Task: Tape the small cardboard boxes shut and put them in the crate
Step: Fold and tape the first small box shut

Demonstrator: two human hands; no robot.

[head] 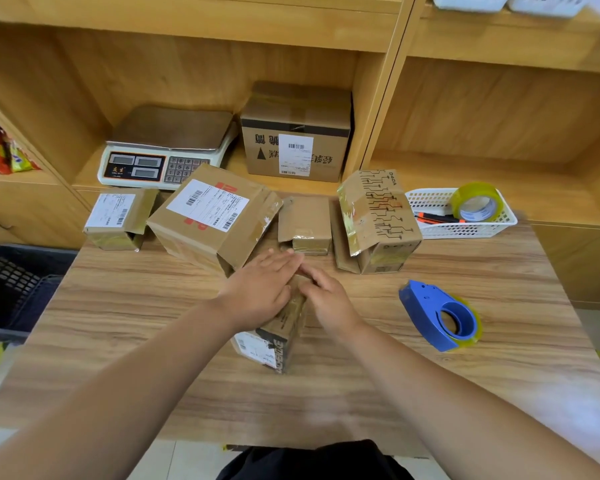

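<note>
I see the small box mid-table under both hands: left hand flat, fingers straight, pressing its top; right hand loosely laid on its right edge, gripping nothing. Black crate left, blue tape dispenser right.

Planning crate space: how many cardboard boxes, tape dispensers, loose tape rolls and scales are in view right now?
Cardboard boxes: 6
Tape dispensers: 1
Loose tape rolls: 1
Scales: 1
Total: 9
</note>
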